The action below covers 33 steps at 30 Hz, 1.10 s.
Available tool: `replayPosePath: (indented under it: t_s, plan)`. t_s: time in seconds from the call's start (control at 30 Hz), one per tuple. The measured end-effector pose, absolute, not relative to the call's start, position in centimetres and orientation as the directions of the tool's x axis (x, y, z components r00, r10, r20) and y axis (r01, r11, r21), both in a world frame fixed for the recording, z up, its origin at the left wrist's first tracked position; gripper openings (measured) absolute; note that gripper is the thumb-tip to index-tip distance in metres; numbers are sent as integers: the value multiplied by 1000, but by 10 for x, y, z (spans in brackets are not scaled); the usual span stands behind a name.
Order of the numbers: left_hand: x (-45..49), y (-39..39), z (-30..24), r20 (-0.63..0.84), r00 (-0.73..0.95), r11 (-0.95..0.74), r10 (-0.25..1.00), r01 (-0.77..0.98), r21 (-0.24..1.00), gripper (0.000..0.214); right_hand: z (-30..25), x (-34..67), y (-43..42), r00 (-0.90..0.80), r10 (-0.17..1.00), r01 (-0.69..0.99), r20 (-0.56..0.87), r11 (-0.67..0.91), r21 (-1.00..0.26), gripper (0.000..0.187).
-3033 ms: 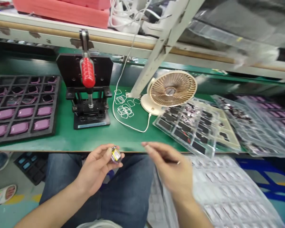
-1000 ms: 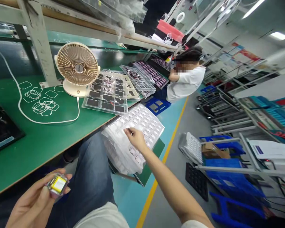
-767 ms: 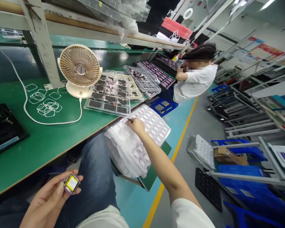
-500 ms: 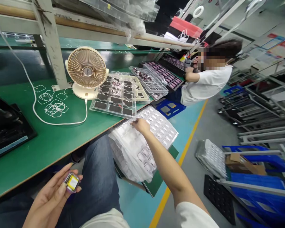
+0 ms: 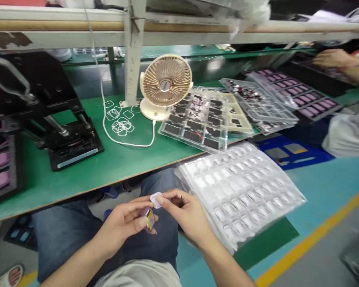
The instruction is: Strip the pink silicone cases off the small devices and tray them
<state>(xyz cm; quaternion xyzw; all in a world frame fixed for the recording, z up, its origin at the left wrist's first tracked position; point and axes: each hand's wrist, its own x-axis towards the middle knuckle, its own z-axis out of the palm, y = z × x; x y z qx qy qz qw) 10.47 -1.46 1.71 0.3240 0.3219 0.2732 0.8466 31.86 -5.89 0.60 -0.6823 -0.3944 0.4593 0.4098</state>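
My left hand (image 5: 124,223) grips a small purple casing with a yellow cell inside (image 5: 150,219), held over my lap. My right hand (image 5: 188,213) pinches a small pale square piece (image 5: 156,199) at its fingertips, right above the casing, and a thin dark tool (image 5: 181,200) lies across its fingers. Both hands meet in front of the green bench (image 5: 107,167). A stack of clear blister trays (image 5: 242,187) holding several pale pieces lies just right of my right hand.
A black toggle press (image 5: 68,135) stands on the bench at left, beside a black tray of purple casings (image 5: 0,167). A beige desk fan (image 5: 164,85) and clear trays of dark parts (image 5: 197,123) sit behind. Another person's hand (image 5: 332,59) works at far right.
My right hand came back from the blister trays with a pale piece and now meets the left hand. The view swung left, back toward the bench and press.
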Motion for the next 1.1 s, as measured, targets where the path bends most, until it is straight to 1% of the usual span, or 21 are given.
replayPosePath:
  t_s: [0.07, 0.13, 0.2, 0.27, 0.37, 0.43, 0.47, 0.5, 0.53, 0.57, 0.6, 0.63, 0.67, 0.7, 0.77, 0.8, 0.87, 1.1]
  plan:
    - [96, -15, 15, -340, 625, 617, 703, -298, 728, 35, 6, 303, -49, 177, 923, 27, -341, -350, -936, 40]
    - [86, -15, 12, -322, 591, 595, 740, -349, 724, 34, 7, 298, -41, 48, 925, -92, -376, -371, -924, 40]
    - [76, -14, 11, -316, 569, 585, 759, -385, 713, 34, 7, 295, -36, -70, 910, -173, -410, -416, -893, 41]
    - [68, -13, 10, -310, 569, 587, 761, -404, 701, 33, 5, 291, -33, -153, 879, -232, -452, -477, -848, 42]
    - [61, -11, 9, -301, 586, 600, 752, -422, 680, 33, 1, 282, -31, -236, 837, -331, -493, -546, -770, 46]
    - [59, -10, 9, -284, 598, 600, 750, -433, 672, 33, 1, 276, -29, -276, 827, -372, -490, -562, -739, 48]
    - [57, -9, 10, -273, 601, 596, 751, -440, 672, 33, 1, 274, -28, -271, 839, -380, -472, -544, -748, 47]
    - [56, -9, 10, -261, 601, 588, 756, -447, 674, 33, 3, 272, -28, -242, 867, -373, -436, -498, -783, 44]
    - [55, -9, 9, -251, 595, 577, 763, -453, 680, 33, 7, 271, -29, -187, 907, -336, -377, -419, -843, 39]
    - [53, -9, 9, -244, 581, 560, 777, -459, 689, 34, 11, 271, -30, -117, 951, -261, -287, -309, -915, 31]
    - [52, -9, 7, -239, 554, 535, 797, -466, 705, 35, 16, 271, -31, -56, 985, -147, -165, -172, -974, 22]
    - [50, -9, 5, -229, 517, 498, 825, -473, 727, 36, 21, 271, -33, -25, 999, -6, -23, -23, -1000, 16]
    - [48, -10, 3, -214, 472, 452, 855, -475, 755, 37, 26, 271, -35, -34, 993, 136, 114, 117, -984, 18]
    - [46, -11, 1, -194, 429, 402, 882, -471, 786, 39, 30, 270, -36, -74, 971, 259, 229, 240, -935, 24]
    - [43, -13, -3, -146, 364, 311, 920, -448, 838, 42, 35, 268, -39, -169, 910, 408, 378, 414, -814, 33]
    - [41, -14, -4, -126, 349, 280, 928, -435, 855, 43, 36, 266, -39, -202, 888, 444, 413, 459, -769, 35]
    - [39, -16, -3, -97, 336, 241, 937, -418, 876, 43, 37, 263, -38, -226, 866, 476, 446, 497, -725, 35]
    - [37, -15, 2, -16, 336, 169, 942, -433, 885, 48, 35, 255, -32, -247, 838, 485, 487, 542, -686, 24]
